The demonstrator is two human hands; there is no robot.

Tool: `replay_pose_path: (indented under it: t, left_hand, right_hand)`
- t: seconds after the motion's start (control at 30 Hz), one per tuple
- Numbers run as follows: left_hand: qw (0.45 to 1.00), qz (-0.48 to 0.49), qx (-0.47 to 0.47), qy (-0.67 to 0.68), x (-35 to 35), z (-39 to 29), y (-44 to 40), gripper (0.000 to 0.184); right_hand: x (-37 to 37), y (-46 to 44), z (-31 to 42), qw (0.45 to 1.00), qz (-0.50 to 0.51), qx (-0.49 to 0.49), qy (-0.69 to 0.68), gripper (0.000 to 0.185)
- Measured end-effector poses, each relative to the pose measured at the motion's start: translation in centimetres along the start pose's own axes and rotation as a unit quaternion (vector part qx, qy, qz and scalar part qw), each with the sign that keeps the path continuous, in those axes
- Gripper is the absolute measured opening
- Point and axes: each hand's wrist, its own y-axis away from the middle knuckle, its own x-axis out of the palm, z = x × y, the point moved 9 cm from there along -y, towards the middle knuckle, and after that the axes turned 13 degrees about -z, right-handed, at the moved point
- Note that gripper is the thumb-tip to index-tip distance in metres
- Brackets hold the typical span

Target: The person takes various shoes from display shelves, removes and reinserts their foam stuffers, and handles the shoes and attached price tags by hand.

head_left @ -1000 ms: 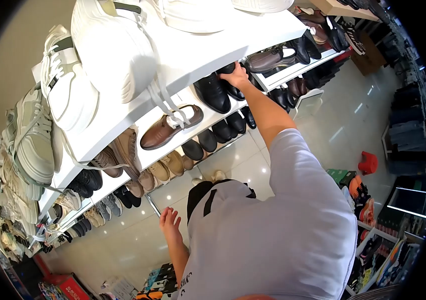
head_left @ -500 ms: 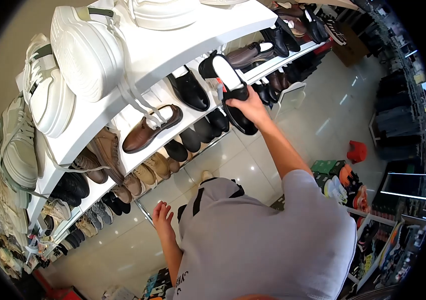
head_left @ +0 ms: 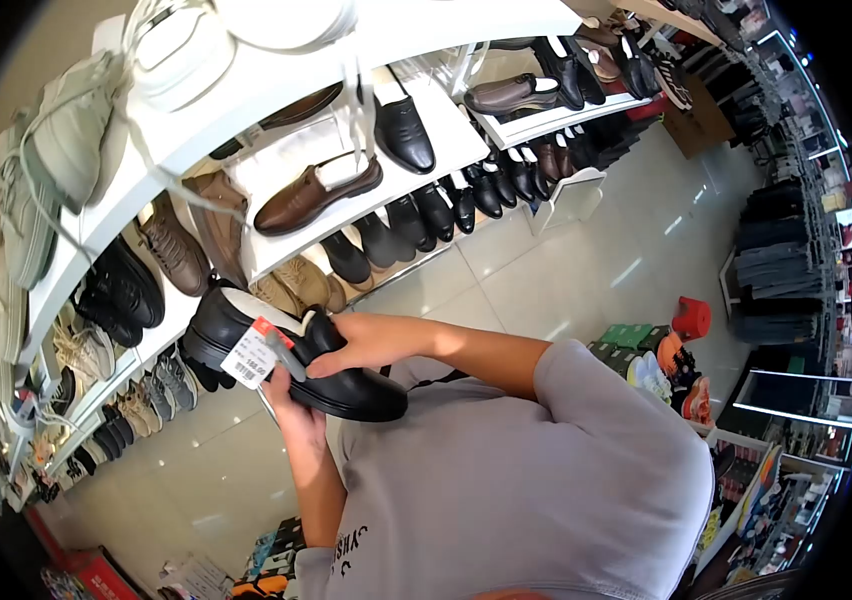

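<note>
A black leather shoe (head_left: 366,392) is held in front of my body, its toe pointing right and its heel to the left. My right hand (head_left: 371,343) grips it from above, the thumb across the upper. Beneath the near side of the shoe, my left hand (head_left: 296,400) has its fingers against it beside the tag. A white price tag (head_left: 249,362) with a red top hangs over the shoe's side. On the shelf behind stand a brown shoe (head_left: 316,195) and another black shoe (head_left: 406,135).
White shelves (head_left: 456,150) curve across the upper left, with white sneakers (head_left: 178,55) on top and rows of shoes below. A red stool (head_left: 691,318) stands on the tiled floor at right. Shoe boxes (head_left: 626,336) are stacked near it.
My right hand took the black shoe off the shelf and brought it left, close to my body. My left hand rose from beside me and now touches the shoe.
</note>
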Motion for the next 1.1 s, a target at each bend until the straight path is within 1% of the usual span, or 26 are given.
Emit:
replay_pose_path:
  t: [0.03,0.07,0.1,0.13,0.17,0.23,0.3,0.37,0.4,0.43,0.5,0.53,0.57,0.6,0.7,0.73,0.77,0.83,0.87,0.97,1.0,1.1]
  left_hand:
    - [1.0,0.0,-0.005,0.015,-0.8,-1.1,0.4,0.059]
    - [1.0,0.0,0.008,0.017,-1.4,-2.2,1.2,0.058]
    - [1.0,-0.004,0.024,0.02,-2.1,-3.6,2.0,0.057]
    - [0.998,-0.045,0.046,0.016,-4.4,-4.3,2.1,0.057]
    - [0.994,-0.076,0.078,0.015,-6.4,-4.9,3.1,0.059]
    - [0.988,-0.102,0.11,0.024,-7.4,-7.4,5.6,0.058]
    - [0.987,-0.105,0.11,0.043,-10.4,-8.5,6.8,0.054]
    - [0.988,-0.089,0.121,0.034,-13.4,-9.4,7.5,0.049]
    - [0.99,-0.075,0.109,0.055,-14.6,-9.8,7.8,0.059]
    - [0.991,-0.079,0.104,0.038,-15.9,-10.2,8.0,0.064]
    - [0.986,-0.116,0.121,0.017,-17.9,-11.7,9.6,0.068]
    - [0.984,-0.107,0.14,0.015,-18.9,-12.5,10.2,0.07]
    - [0.983,-0.119,0.139,0.002,-19.9,-13.2,10.7,0.07]
    - [0.982,-0.127,0.141,0.01,-21.3,-13.9,11.3,0.071]
    - [0.975,-0.149,0.162,0.028,-26.2,-15.6,12.2,0.07]
    - [0.973,-0.154,0.168,0.034,-27.8,-16.1,12.6,0.07]
    - [0.969,-0.165,0.175,0.062,-29.2,-16.4,13.2,0.063]
    - [0.964,-0.162,0.175,0.114,-31.1,-17.0,13.6,0.058]
    - [0.965,-0.155,0.17,0.127,-31.6,-17.3,13.9,0.057]
    - [0.961,-0.147,0.174,0.157,-33.1,-18.0,13.4,0.058]
    - [0.963,-0.143,0.162,0.159,-33.1,-18.4,13.4,0.06]
    - [0.966,-0.165,0.151,0.13,-34.3,-19.2,12.8,0.067]
  right_hand:
    - [1.1,-0.2,1.1,0.998,-0.024,-0.018,0.059,0.071]
    - [1.9,-0.5,2.6,0.987,-0.093,-0.115,0.067,0.078]
    - [3.1,-0.2,4.1,0.962,-0.155,-0.211,0.071,0.087]
    - [4.8,0.1,5.6,0.958,-0.133,-0.236,0.093,0.099]
    - [6.6,0.4,7.1,0.947,-0.107,-0.292,0.086,0.09]
    - [11.7,-0.1,6.5,0.923,-0.007,-0.351,0.158,0.078]
    - [14.7,0.1,6.8,0.946,0.028,-0.314,0.074,0.067]
    - [17.8,-0.1,6.5,0.944,0.065,-0.316,0.072,0.066]
    - [19.0,-0.2,6.4,0.954,0.066,-0.29,0.036,0.064]
    - [20.4,-0.2,6.2,0.963,0.063,-0.262,0.002,0.062]
    - [23.1,-0.1,6.4,0.96,0.0,-0.277,0.044,0.052]
    - [24.6,-0.6,5.7,0.964,-0.009,-0.266,0.025,0.049]
    - [26.0,-1.1,5.1,0.967,-0.018,-0.254,0.006,0.046]
    - [27.4,-1.5,4.8,0.975,-0.013,-0.221,-0.022,0.041]
    - [31.5,-2.3,4.8,0.984,0.004,-0.164,-0.074,0.037]
    - [33.0,-2.3,5.1,0.981,0.009,-0.181,-0.065,0.038]
    - [34.3,-2.4,5.0,0.983,0.023,-0.175,-0.058,0.039]
    - [36.4,-2.9,4.8,0.985,0.049,-0.163,-0.04,0.04]
    - [37.3,-3.1,5.0,0.983,0.047,-0.174,-0.044,0.039]
    - [39.2,-4.2,5.2,0.98,0.053,-0.168,-0.093,0.034]
    - [39.7,-4.7,4.9,0.98,0.047,-0.167,-0.097,0.033]
    - [41.4,-6.4,4.9,0.98,0.043,-0.16,-0.107,0.033]
